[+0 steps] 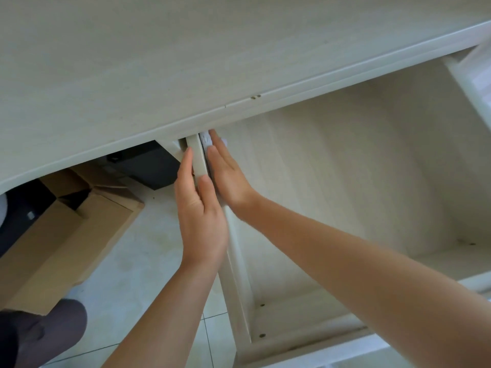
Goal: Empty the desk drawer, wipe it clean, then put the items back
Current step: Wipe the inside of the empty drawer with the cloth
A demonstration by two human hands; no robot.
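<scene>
The pale wooden drawer (345,181) is pulled far out from under the desk top (159,62), and nothing lies on its bottom. My left hand (200,211) grips the top edge of the drawer's left side wall (198,155), fingers outside and thumb on the rim. My right hand (228,176) lies flat against the inner face of that wall, pressing a white wipe (207,140) that shows only at my fingertips near the desk edge.
Under the desk on the left stand open cardboard boxes (79,229) and a black box (148,166) on the tiled floor (148,261). My knee in dark cloth (45,333) is at the bottom left. A pale object (478,73) lies at the drawer's far right.
</scene>
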